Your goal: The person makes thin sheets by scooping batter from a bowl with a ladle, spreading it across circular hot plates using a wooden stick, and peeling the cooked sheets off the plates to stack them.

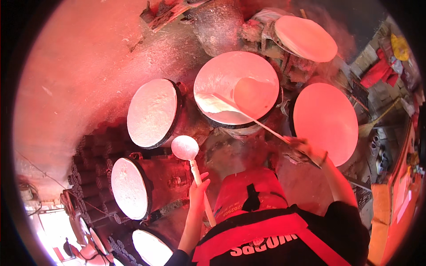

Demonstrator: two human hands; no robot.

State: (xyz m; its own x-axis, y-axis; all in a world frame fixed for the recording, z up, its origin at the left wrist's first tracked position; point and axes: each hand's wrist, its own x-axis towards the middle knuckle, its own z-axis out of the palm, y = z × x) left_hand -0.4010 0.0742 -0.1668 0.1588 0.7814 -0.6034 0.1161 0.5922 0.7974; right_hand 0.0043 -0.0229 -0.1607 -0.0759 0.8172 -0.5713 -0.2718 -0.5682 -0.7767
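Nearest, a person in a red apron (248, 235) over black clothes stood behind a red bucket (250, 195). The hands were apart, each closed on something. The left hand (198, 191) gripped the handle of a ladle (185, 147), its round bowl uppermost and facing up, the shaft slanting down beside the bucket; it was probably held this way to stay clear of the hot pans. The right hand (307, 150) clasped a thin stick (262, 126), whose length presumably spared the fingers from heat. The stick reached forward and left across the central pan (255, 64), its tip by a pale, folded-looking patch (215, 105); whether it touched was unclear. A left pan (152, 114) and a right pan (326, 126) flanked this one in an arc, likely for easy reach. Farther off, at upper right, sat another round pan (306, 39).
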